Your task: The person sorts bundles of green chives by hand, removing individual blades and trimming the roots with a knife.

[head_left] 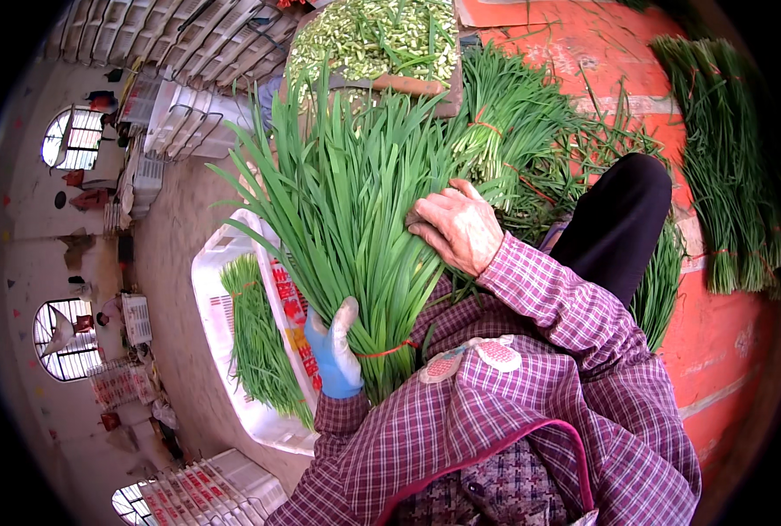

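Note:
A large bundle of garlic chives [355, 202] fans its green leaves upward over my lap, tied low down with a red band [386, 351]. My left hand [336, 346], in a blue and white glove, is closed round the bundle's lower left side near that band. At the right edge of the leaves is my bare right hand [462, 230], its fingers bent and drawn together against them; the leaf tips between those fingers are mostly hidden. Beyond the bundle, a wooden-handled knife [403, 85] lies at the near edge of a board heaped with chopped pale stalk ends [373, 39].
More tied garlic chives [513, 123] lie right of the board, with loose leaves around. A long dark-green stack [723, 167] lies on the orange-red surface [715, 394] at far right. At left stands a white plastic crate [210, 263] holding chives; stacked crates [189, 35] line the back.

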Tool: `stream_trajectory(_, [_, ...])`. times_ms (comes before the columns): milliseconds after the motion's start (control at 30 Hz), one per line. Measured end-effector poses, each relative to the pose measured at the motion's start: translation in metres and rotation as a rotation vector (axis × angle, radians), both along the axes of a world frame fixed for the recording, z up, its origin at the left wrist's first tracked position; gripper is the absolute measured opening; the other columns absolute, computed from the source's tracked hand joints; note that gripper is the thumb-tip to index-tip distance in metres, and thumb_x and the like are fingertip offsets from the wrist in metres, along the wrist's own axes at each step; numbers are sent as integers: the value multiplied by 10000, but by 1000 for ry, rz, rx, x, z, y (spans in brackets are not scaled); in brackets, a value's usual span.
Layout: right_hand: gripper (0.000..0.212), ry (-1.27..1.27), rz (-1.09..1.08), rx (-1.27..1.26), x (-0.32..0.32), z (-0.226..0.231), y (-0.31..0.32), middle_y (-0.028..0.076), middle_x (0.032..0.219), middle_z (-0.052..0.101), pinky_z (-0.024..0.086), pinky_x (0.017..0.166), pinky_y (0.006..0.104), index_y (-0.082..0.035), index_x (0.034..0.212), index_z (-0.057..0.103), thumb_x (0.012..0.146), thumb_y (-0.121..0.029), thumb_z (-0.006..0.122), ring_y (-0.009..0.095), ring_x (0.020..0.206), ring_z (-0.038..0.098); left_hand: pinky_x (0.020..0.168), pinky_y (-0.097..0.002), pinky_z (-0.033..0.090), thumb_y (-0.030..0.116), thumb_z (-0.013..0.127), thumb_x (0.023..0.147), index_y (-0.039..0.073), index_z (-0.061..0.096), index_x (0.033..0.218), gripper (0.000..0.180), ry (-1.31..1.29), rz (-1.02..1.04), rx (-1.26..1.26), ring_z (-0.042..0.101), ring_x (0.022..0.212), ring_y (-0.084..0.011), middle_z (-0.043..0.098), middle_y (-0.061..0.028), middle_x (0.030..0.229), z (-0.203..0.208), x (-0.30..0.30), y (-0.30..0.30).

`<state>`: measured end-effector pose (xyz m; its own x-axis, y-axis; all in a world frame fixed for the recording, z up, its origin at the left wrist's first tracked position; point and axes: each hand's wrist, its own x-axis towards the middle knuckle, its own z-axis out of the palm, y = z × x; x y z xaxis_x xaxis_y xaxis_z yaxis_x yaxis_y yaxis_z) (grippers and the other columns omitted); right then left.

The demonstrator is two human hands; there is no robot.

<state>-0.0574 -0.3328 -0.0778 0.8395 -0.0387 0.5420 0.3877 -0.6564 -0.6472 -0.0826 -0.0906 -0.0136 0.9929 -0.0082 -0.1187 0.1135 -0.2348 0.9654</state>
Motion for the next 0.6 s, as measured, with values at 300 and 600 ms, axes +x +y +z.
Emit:
stream_trajectory(300, [182,-225,-83,-40,7,55,0,38,831,496,406,906,430,-143,877,596,769,-242,704,243,851,515,921,-322,496,130,640,887,-65,414,1341,544,-6,-9,30,599,1032,-198,560,-133,1206,15,0,-13])
stream_trajectory(600, [148,-203,21,-203,25,53,20,26,941,522,375,997,483,-132,829,633,698,-184,680,218,996,513,920,-303,488,94,625,890,-49,423,1342,516,4,-25,-1,589,1023,-168,570,-110,1192,16,1,-17])
